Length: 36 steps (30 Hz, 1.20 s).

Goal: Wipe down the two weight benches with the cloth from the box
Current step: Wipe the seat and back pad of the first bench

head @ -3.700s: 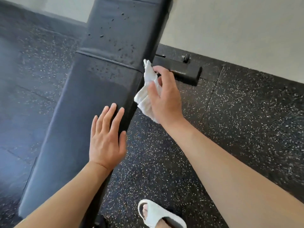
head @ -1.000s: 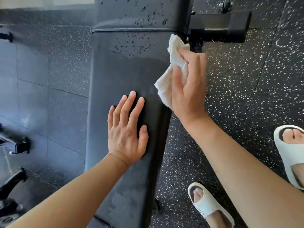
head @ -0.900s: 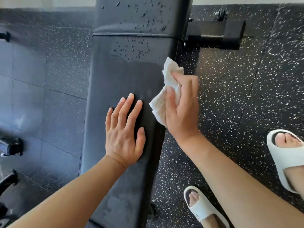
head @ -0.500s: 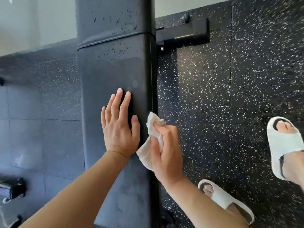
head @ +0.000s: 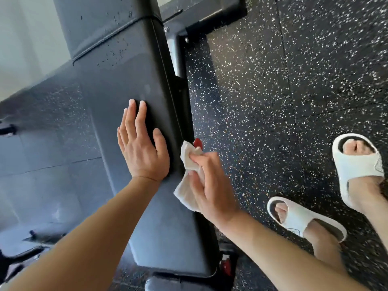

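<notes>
A black padded weight bench (head: 126, 80) runs from the top of the view down to the bottom centre, with water droplets on its far section. My left hand (head: 141, 145) lies flat on the pad with straight fingers. My right hand (head: 210, 185) grips a crumpled white cloth (head: 186, 179) and presses it against the bench's right side edge, just right of my left hand. Only this one bench shows.
The bench's black metal frame (head: 201, 15) and foot bar reach out at the top right. A red knob (head: 198, 143) sits under the pad by the cloth. My feet in white slides (head: 302, 219) stand on the speckled rubber floor (head: 273, 91) at right. Dark equipment lies at bottom left.
My right hand has slid the cloth down the bench's right side, from near the seam to level with my left wrist. My left hand stays flat on the pad. The view has tilted.
</notes>
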{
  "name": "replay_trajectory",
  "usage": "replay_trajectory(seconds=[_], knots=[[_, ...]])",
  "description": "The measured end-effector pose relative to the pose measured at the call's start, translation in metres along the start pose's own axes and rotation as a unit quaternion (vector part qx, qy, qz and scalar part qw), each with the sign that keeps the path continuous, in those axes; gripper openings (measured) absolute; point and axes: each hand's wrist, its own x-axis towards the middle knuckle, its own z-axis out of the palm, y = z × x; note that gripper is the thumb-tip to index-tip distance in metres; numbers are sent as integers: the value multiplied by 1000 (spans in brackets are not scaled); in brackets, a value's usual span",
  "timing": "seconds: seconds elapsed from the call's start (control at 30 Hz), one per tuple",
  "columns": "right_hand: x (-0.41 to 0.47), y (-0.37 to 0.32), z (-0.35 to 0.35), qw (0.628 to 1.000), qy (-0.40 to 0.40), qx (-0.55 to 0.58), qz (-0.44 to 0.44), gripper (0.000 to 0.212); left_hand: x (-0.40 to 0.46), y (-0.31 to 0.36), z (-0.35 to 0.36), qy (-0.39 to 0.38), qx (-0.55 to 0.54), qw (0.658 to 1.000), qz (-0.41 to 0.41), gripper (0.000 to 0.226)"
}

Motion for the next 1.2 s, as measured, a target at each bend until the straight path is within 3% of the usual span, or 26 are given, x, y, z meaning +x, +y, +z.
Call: replay_trajectory(seconds=[0.2, 0.3, 0.53, 0.7, 0.8, 1.0, 1.2], knots=[[79, -11, 12, 997, 71, -15, 7, 28, 0, 1, 0, 9, 0, 1000, 1, 62], [32, -1, 10, 998, 62, 4, 22, 28, 1, 4, -2, 3, 1, 1000, 0, 62], [-164, 18, -6, 991, -45, -11, 124, 39, 0, 5, -3, 4, 3, 1000, 5, 62], [-169, 19, -10, 989, -75, -50, 119, 38, 0, 3, -1, 6, 0, 1000, 8, 62], [-132, 13, -11, 993, -69, -31, 88, 35, 1, 0, 0, 12, 1, 1000, 18, 62], [37, -12, 2, 999, -11, -45, -3, 42, -1, -3, 1, 12, -8, 1000, 12, 63], [181, -46, -4, 983, 16, -147, -106, 32, -1, 0, -2, -5, -7, 1000, -1, 63]])
